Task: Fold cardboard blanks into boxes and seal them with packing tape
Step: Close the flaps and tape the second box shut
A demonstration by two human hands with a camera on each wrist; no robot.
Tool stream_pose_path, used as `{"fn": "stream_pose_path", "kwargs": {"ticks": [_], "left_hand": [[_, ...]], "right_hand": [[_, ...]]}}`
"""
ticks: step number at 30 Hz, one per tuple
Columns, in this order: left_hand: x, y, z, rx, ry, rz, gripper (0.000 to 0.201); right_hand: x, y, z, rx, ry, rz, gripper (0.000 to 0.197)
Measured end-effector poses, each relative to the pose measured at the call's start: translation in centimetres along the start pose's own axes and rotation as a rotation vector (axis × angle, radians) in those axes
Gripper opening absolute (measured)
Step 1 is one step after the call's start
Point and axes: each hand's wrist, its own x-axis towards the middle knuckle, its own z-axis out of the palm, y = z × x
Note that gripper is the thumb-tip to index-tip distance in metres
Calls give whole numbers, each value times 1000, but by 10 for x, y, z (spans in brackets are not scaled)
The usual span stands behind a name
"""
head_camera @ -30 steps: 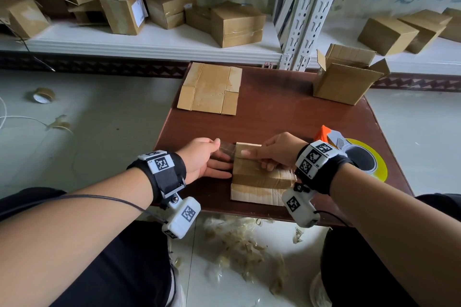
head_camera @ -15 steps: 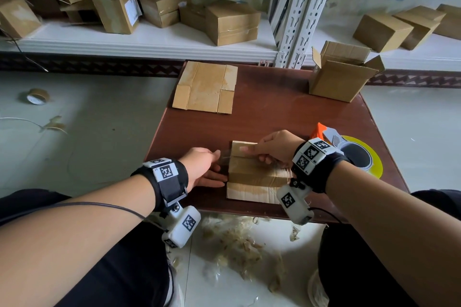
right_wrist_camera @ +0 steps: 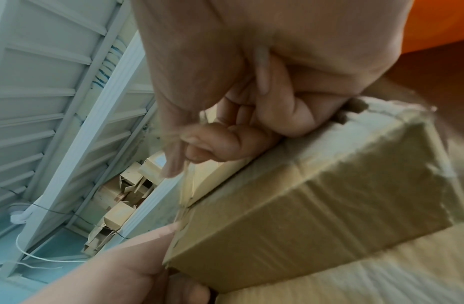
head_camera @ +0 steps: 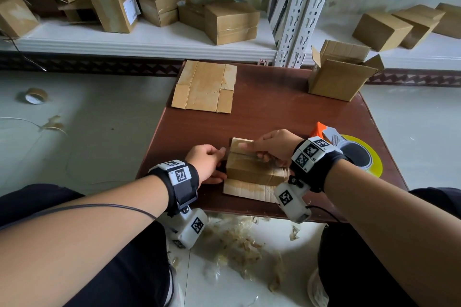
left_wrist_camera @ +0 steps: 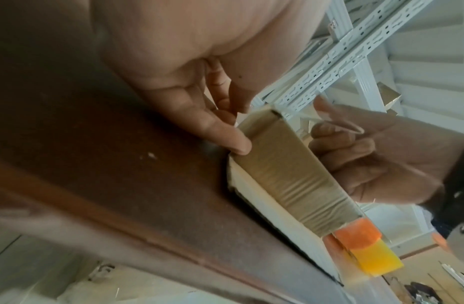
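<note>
The folded cardboard box [head_camera: 252, 169] lies at the near edge of the brown table [head_camera: 274, 112]. The left hand [head_camera: 208, 163] presses its left end with straight fingers; the right hand [head_camera: 272, 148] pinches a tape strip [right_wrist_camera: 185, 164] above it.

black wristbands [head_camera: 183, 183] | white tag-marked cameras [head_camera: 290, 200] | black trousers [head_camera: 119, 269]

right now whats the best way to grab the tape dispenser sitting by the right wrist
Take the tape dispenser by its orange-and-grey handle end, coming from above with the right hand. It lies flat on the table, so the yellow roll offers only a thin rim, while the handle points toward the far side, likely graspable. Most of it is hidden behind the wrist.
</note>
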Motion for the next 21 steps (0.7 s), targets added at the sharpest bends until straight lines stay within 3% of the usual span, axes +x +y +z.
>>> {"fn": "stream_pose_path", "kwargs": {"ticks": [6,13,18,21], "left_hand": [[1,-2,18,242,66,100,27],[1,2,15,304,123,118,33],[6,1,7,-36,177,57,35],[-5,10,5,-256,113,12,27]], "right_hand": [[-1,1,1,11,10,-8,48],[-2,1,0,8,6,2,49],[-2,1,-2,-7,1,14,50],[-2,-1,0,-29,5,16,51]]}}
